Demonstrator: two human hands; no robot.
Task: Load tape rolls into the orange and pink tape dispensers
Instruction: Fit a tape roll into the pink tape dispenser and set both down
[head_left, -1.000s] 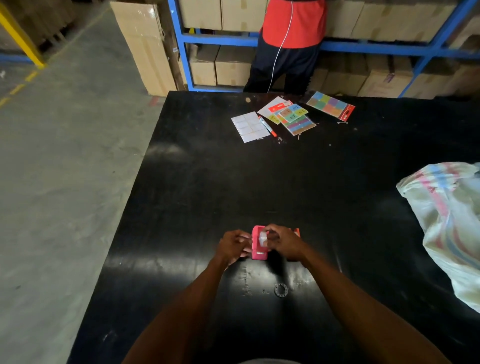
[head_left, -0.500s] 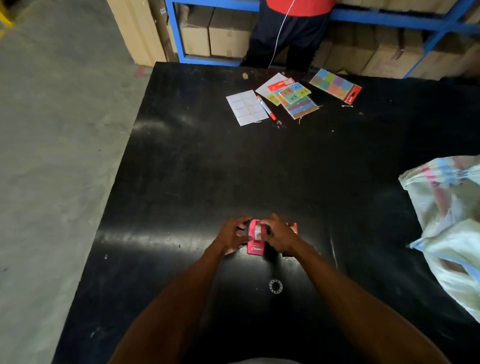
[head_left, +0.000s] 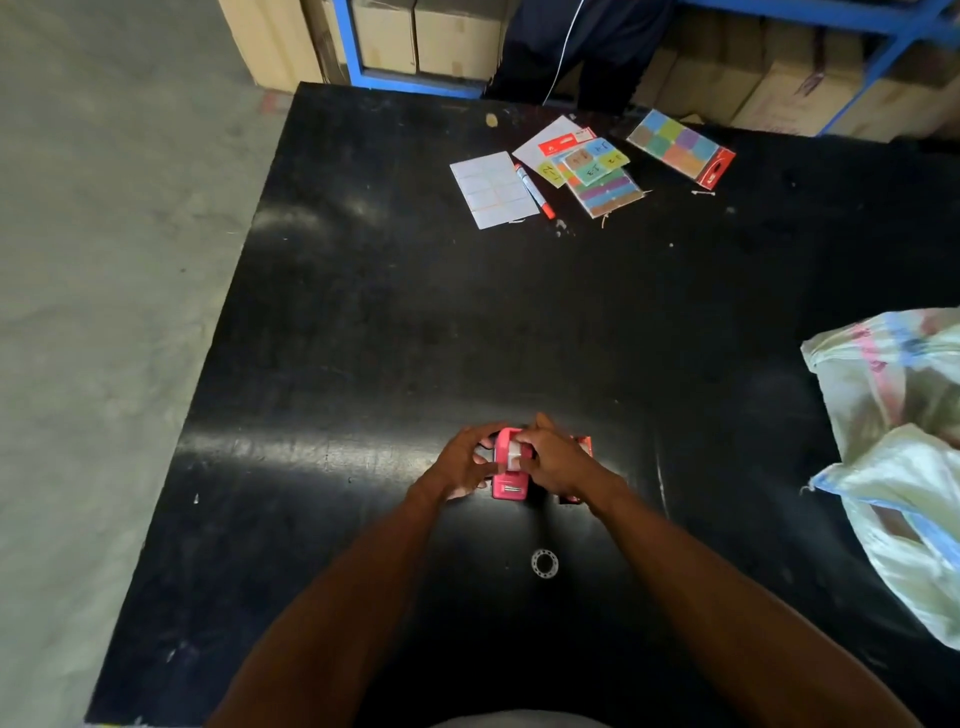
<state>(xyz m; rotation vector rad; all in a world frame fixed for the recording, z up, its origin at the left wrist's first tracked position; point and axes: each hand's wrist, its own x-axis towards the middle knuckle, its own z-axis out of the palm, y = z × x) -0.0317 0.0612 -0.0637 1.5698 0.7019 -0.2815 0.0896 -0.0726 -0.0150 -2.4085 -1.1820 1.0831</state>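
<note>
A pink tape dispenser (head_left: 509, 480) stands on the black table (head_left: 363, 338) near its front. A pale tape roll (head_left: 513, 453) sits in its top. My left hand (head_left: 462, 462) grips the dispenser's left side. Fingers of my right hand (head_left: 553, 457) press on the roll and the dispenser's right side. The orange dispenser (head_left: 582, 449) stands just right of the pink one, mostly hidden behind my right hand. A small clear ring (head_left: 544, 563), like a tape core, lies on the table nearer to me.
A white label sheet (head_left: 493, 189), a red marker (head_left: 535, 192) and packs of coloured sticky notes (head_left: 680, 148) lie at the table's far side. A woven sack (head_left: 898, 441) covers the right edge. A person stands beyond the table by blue shelves with cartons.
The view has tilted down and the far objects have shifted up in the frame. Both hands stay on the pink dispenser, their fingers shifting slightly around the roll.
</note>
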